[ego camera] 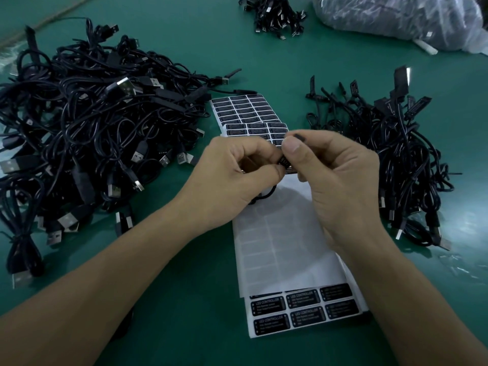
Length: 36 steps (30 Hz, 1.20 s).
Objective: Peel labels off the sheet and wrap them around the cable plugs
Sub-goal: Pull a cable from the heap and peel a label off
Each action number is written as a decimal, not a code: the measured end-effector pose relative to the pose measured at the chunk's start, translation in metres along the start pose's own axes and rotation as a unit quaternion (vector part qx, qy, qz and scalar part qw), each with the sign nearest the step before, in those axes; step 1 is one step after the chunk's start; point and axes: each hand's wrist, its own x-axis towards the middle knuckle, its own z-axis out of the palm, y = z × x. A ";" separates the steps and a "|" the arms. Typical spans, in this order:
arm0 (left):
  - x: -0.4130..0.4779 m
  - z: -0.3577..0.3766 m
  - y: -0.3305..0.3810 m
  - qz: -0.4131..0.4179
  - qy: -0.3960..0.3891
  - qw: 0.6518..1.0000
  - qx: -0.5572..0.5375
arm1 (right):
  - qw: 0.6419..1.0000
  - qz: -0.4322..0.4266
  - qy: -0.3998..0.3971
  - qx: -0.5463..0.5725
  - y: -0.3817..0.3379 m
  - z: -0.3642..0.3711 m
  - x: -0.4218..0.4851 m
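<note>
Left hand (pixel 237 178) and right hand (pixel 343 180), grips tight on slim black plug (pixel 300 136), glossy label (pixel 285 163).

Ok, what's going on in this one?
A person is labelling cables at a green table. The left hand and right hand pinch a small black cable plug between them, with a black label at the fingertips. They work above a label sheet that is mostly peeled. Piles of black cables lie on the left and on the right.
</note>
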 end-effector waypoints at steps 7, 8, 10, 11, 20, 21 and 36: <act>-0.005 0.004 0.001 0.045 0.003 0.996 0.076 | 0.998 -0.018 0.007 -0.058 -0.001 0.001 -0.003; -0.005 0.004 0.001 0.059 0.007 0.994 0.094 | 0.998 -0.023 0.006 -0.058 -0.002 0.002 -0.003; -0.004 0.004 0.002 0.087 0.024 0.988 0.129 | 0.998 -0.030 0.003 -0.048 -0.003 0.002 -0.005; -0.002 0.004 0.003 0.101 0.039 0.984 0.141 | 0.998 -0.027 0.002 -0.049 -0.003 0.003 -0.005; 0.004 -0.011 0.013 0.165 0.124 0.978 -0.020 | 0.946 -0.064 -0.174 -0.268 0.007 0.010 -0.011; 0.005 -0.010 0.014 0.159 0.121 0.978 -0.054 | 0.951 -0.070 -0.168 -0.251 0.008 0.010 -0.011; 0.015 -0.039 0.013 0.020 0.332 0.935 -0.122 | 0.933 -0.170 0.122 -0.293 -0.017 -0.013 0.003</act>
